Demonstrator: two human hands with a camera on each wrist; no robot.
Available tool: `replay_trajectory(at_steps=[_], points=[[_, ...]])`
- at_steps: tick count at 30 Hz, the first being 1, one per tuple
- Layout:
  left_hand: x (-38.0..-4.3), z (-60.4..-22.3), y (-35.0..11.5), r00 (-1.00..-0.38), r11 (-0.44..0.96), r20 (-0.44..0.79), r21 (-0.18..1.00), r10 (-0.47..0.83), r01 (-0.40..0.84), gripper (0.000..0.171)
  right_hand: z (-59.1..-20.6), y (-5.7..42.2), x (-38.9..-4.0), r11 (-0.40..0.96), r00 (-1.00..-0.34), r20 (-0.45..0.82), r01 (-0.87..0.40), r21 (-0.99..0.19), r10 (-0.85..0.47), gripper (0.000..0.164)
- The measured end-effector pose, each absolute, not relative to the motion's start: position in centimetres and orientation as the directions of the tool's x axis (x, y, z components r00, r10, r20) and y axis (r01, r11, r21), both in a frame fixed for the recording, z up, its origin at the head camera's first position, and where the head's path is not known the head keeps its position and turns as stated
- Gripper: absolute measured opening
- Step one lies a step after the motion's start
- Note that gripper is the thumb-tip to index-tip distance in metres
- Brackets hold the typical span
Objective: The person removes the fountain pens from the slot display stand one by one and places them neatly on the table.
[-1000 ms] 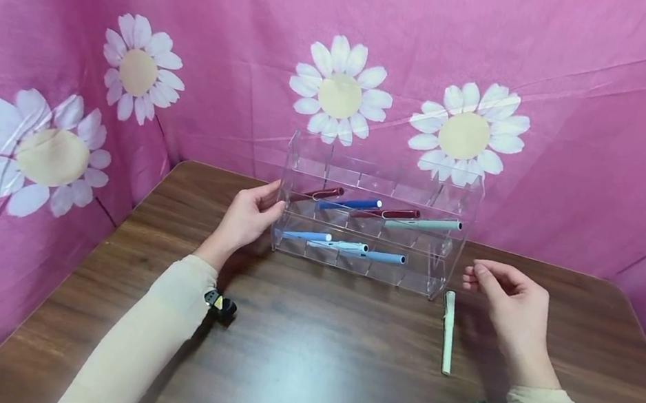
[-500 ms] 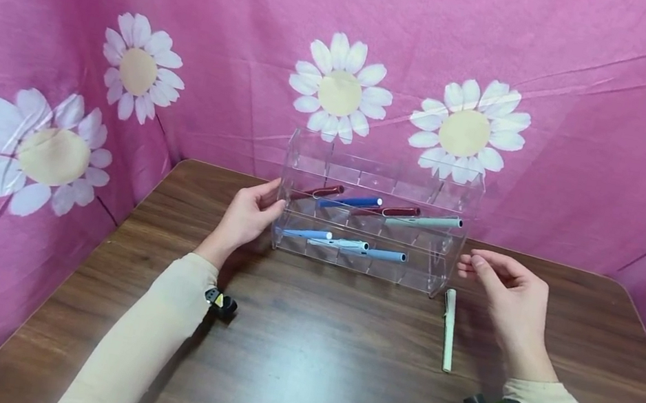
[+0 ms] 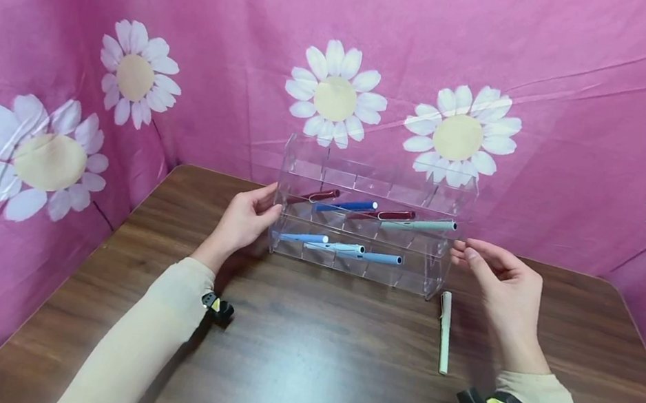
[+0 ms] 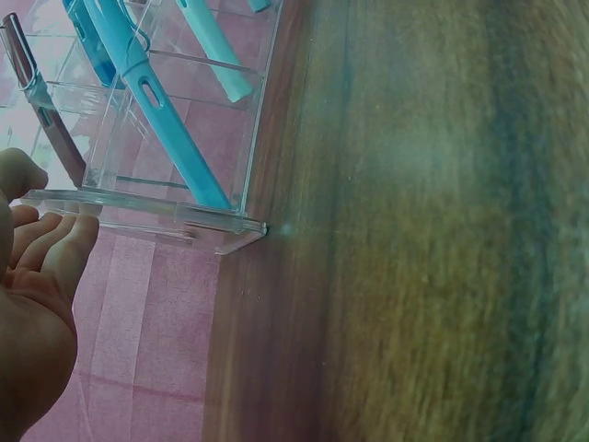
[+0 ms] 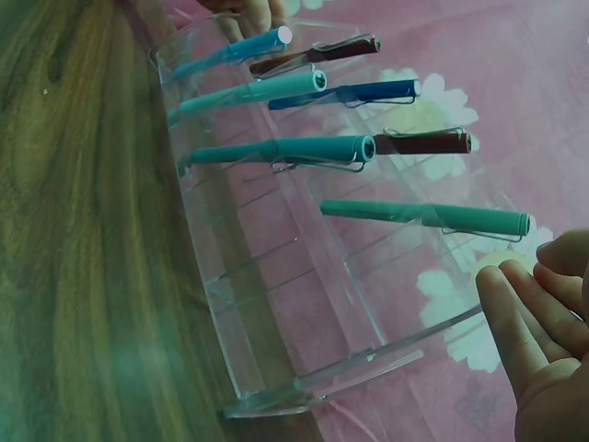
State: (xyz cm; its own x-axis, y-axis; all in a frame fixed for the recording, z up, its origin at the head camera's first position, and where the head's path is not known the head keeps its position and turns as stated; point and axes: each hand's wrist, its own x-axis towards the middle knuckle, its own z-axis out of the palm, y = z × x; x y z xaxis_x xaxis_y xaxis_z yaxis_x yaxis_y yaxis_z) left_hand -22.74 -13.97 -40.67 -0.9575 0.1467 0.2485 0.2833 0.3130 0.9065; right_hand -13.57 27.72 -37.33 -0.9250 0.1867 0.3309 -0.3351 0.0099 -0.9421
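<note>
A transparent tiered pen rack (image 3: 350,230) stands on the table. My left hand (image 3: 241,221) pinches its left side panel; in the left wrist view the thumb and fingers (image 4: 64,253) lie on either side of that panel. My right hand (image 3: 504,291) is at the rack's right side, with its fingertips right at the edge and its fingers fairly straight. The middle tier holds dark red pens (image 3: 383,215), a blue pen (image 3: 347,206) and a pale green pen (image 3: 420,225). Several light blue pens (image 3: 377,258) lie in the bottom tier. A mint pen (image 3: 444,334) lies loose on the table.
The wooden table (image 3: 178,375) runs back to a pink curtain (image 3: 231,20) with printed white daisies, close behind the rack. Its left and right edges show. Each wrist carries a small black camera on a strap.
My right hand has moved left, up to the rack's right side panel. The left hand keeps its place on the panel, and the pens have not moved.
</note>
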Motion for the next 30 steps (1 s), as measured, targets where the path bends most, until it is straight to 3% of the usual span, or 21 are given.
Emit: replay_trajectory(at_steps=[13, 23, 30], points=[[-21.8, -41.7, -13.7, -0.956, 0.290, 0.236, 0.916, 0.171, 0.278, 0.055, -37.1, 26.7, -13.4, -0.033, -0.937, 0.218, -0.236, -0.971, 0.275, 0.041], [-22.4, -41.2, -14.2, -0.954, 0.251, 0.259, 0.923, 0.154, 0.291, 0.055, -36.3, 25.8, -15.0, -0.100, -0.932, 0.203, -0.242, -0.965, 0.300, 0.036], [-22.7, -41.0, -14.0, -0.949, 0.245, 0.273, 0.920, 0.159, 0.305, 0.054, -36.0, 25.5, -15.6, 0.028, -0.922, 0.213, -0.216, -0.976, 0.323, 0.041]])
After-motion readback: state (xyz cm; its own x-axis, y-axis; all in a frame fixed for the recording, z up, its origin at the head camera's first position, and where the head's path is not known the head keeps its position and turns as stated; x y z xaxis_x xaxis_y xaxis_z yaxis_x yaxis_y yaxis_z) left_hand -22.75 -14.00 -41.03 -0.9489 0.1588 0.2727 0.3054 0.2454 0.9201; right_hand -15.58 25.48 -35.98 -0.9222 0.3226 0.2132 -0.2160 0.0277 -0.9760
